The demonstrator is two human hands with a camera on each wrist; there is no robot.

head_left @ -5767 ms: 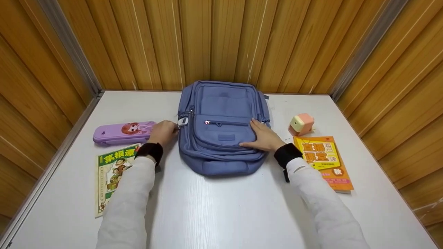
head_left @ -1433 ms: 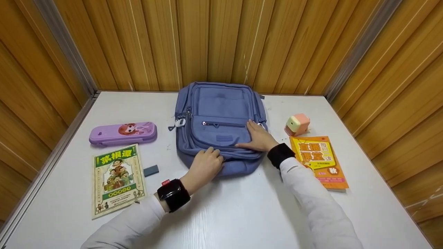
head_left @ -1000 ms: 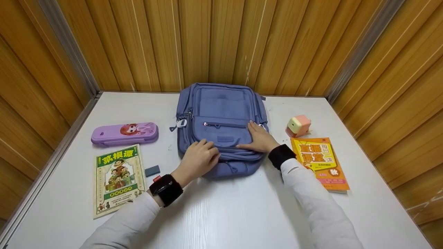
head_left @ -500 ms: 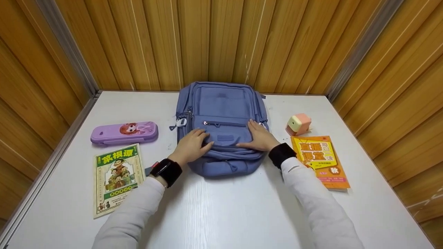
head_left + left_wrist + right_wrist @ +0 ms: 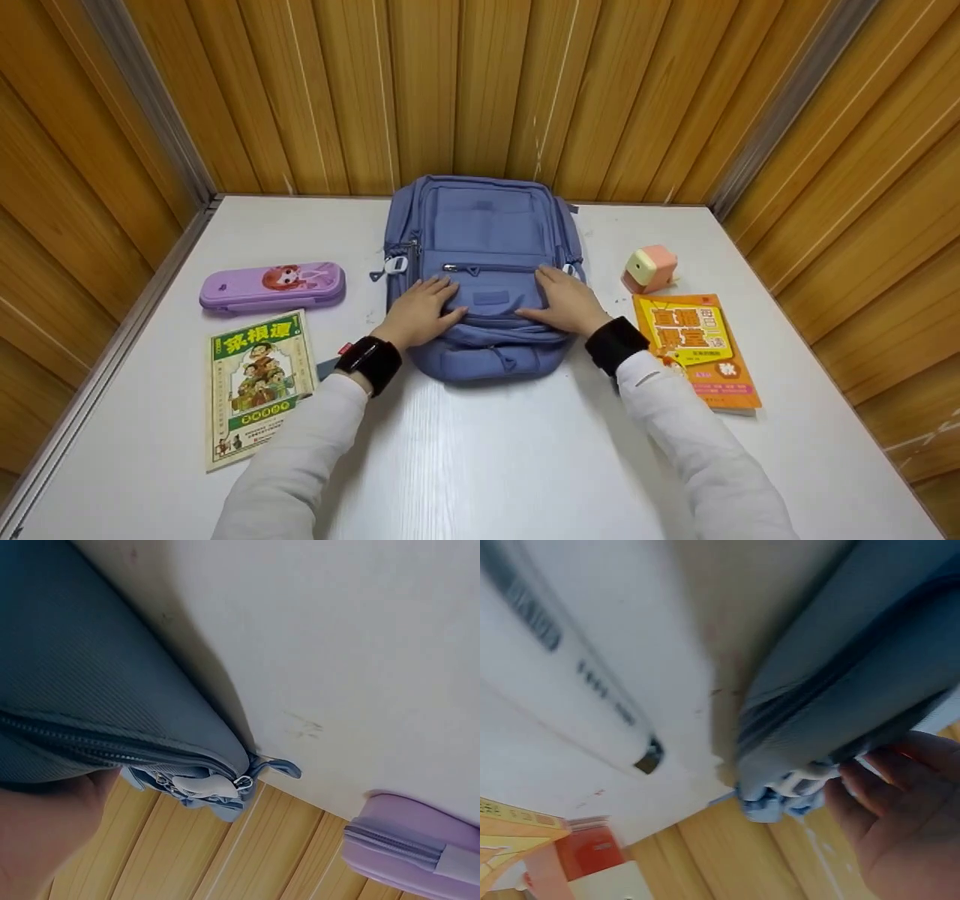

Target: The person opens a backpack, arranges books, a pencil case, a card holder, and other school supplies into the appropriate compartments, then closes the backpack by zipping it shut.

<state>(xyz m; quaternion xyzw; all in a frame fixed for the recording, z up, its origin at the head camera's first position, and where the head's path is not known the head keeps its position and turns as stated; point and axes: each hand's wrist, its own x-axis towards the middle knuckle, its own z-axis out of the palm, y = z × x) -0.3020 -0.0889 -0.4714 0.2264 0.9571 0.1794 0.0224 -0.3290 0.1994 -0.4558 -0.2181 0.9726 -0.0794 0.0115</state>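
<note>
A blue backpack (image 5: 487, 225) lies flat on the white table, front side up. My left hand (image 5: 416, 315) rests on the lower left of its front pocket, fingers spread and the thumb toward the middle. Opposite it, my right hand (image 5: 566, 300) lies on the lower right, also with spread fingers. Neither hand grips anything. A dark zip pull (image 5: 508, 361) hangs at the bag's lower end, between the hands. In the left wrist view a zip (image 5: 90, 746) runs along the bag's side. The right wrist view shows the fingers (image 5: 877, 780) touching the bag's edge.
Left of the bag lie a purple pencil case (image 5: 271, 287), a green-titled book (image 5: 259, 375) and a small dark block (image 5: 327, 367), partly behind my wrist. On the right are a pink pencil sharpener (image 5: 651, 268), an orange book (image 5: 694, 345) and a white pen-like stick (image 5: 592, 675).
My left hand has gone from the bag's left side to its lower end, then up onto the front pocket with fingers spread. The lower zip pull came into view. The right hand has stayed.
</note>
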